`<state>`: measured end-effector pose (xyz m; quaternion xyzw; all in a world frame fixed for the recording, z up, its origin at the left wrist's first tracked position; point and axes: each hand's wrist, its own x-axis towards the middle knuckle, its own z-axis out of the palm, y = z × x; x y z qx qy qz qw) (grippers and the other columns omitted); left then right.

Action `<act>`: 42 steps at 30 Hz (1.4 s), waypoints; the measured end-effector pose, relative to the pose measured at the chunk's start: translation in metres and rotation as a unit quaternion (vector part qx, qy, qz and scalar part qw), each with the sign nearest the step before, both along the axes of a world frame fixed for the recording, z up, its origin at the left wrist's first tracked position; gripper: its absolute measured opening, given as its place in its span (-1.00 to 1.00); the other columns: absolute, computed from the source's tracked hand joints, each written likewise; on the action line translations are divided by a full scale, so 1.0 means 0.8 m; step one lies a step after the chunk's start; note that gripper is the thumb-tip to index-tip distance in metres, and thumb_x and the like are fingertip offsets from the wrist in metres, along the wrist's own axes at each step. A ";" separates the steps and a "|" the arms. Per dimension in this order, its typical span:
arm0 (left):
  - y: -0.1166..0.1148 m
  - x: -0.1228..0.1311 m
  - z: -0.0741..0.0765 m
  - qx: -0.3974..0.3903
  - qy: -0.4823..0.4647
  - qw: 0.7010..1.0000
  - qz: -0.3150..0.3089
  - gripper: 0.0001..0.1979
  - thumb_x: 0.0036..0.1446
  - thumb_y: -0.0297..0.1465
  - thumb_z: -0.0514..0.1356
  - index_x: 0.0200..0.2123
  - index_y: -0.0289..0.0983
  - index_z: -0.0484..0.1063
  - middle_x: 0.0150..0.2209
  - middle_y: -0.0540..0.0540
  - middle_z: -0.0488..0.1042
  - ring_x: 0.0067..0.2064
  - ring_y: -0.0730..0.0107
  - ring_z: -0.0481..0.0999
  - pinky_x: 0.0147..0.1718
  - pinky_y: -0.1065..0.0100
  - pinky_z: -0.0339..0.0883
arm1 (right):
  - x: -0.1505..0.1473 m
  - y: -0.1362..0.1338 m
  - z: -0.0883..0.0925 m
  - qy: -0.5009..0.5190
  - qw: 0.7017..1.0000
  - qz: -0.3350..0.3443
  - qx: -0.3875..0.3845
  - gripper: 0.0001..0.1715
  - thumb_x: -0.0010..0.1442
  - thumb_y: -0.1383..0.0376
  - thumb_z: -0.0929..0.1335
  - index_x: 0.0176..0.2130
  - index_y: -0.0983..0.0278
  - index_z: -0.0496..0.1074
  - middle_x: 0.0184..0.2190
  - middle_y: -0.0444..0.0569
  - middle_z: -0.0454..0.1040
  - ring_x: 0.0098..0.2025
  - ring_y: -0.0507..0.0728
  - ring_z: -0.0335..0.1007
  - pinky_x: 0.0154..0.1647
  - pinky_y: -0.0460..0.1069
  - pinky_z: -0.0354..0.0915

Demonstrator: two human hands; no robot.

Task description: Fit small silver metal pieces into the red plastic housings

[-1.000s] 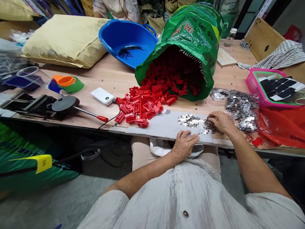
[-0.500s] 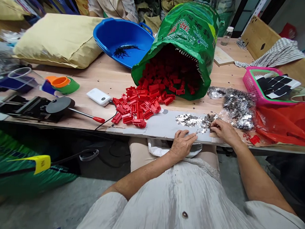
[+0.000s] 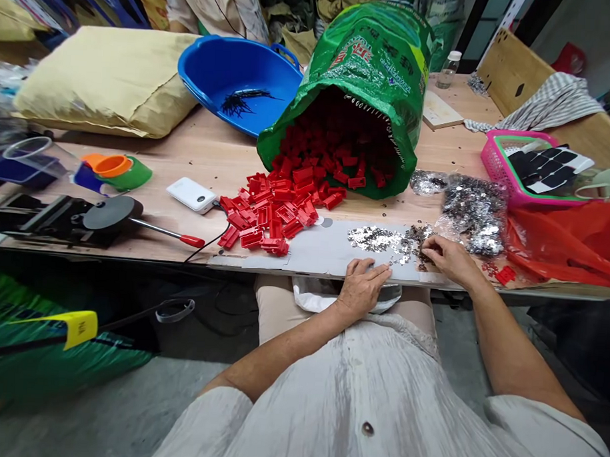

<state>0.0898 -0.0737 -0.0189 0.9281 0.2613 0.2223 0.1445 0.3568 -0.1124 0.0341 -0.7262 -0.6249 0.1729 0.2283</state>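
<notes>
My left hand [image 3: 361, 288] rests at the near edge of a grey cardboard sheet [image 3: 324, 252], fingers laid together and pointing right towards a scatter of small shiny metal pieces [image 3: 377, 239]. My right hand [image 3: 447, 257] lies on the sheet's right end with its fingers curled into the metal pieces. What the fingertips hold is too small to name. A pile of red plastic clips [image 3: 276, 207] spills from a green sack [image 3: 371, 64] lying on its side behind the sheet.
A larger heap of metal pieces in clear plastic [image 3: 473, 208], a red bag [image 3: 559, 244] and a pink basket [image 3: 532, 171] stand right. A blue basin [image 3: 240, 79], a tan sack [image 3: 105, 78], a white power bank [image 3: 191, 194] and a black hand press [image 3: 80, 217] stand left.
My right hand has drawn back a little towards me over the metal pieces, fingers curling in. My left hand has stayed in place. The view shifted slightly.
</notes>
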 end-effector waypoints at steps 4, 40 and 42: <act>0.000 0.000 0.000 -0.002 0.001 1.000 -0.002 -0.61 0.24 -0.45 0.09 0.12 -0.11 0.41 0.17 0.00 0.46 0.17 0.13 0.30 0.14 0.00 0.08 | 0.002 -0.002 -0.001 0.005 1.000 -0.002 0.000 -0.86 0.19 0.21 0.28 -0.33 0.20 0.37 -0.40 -0.08 0.51 -0.39 0.10 0.36 -0.32 -0.02 0.23; 0.001 0.000 0.005 -0.003 -0.002 1.000 -0.007 -0.60 0.23 -0.46 0.10 0.12 -0.12 0.42 0.15 -0.02 0.47 0.16 0.11 0.31 0.12 0.00 0.09 | -0.024 -0.056 -0.022 -0.130 0.991 0.011 0.015 -0.84 0.28 0.21 0.31 -0.17 0.19 0.46 -0.20 -0.03 0.56 -0.13 0.20 0.44 -0.09 0.09 0.21; 0.000 0.001 0.005 0.001 -0.003 1.000 -0.005 -0.61 0.24 -0.46 0.09 0.11 -0.13 0.42 0.15 0.00 0.47 0.16 0.10 0.32 0.12 0.00 0.09 | -0.026 -0.057 -0.027 -0.143 0.989 0.005 0.029 -0.83 0.29 0.22 0.30 -0.18 0.19 0.47 -0.21 -0.02 0.56 -0.13 0.21 0.45 -0.09 0.10 0.20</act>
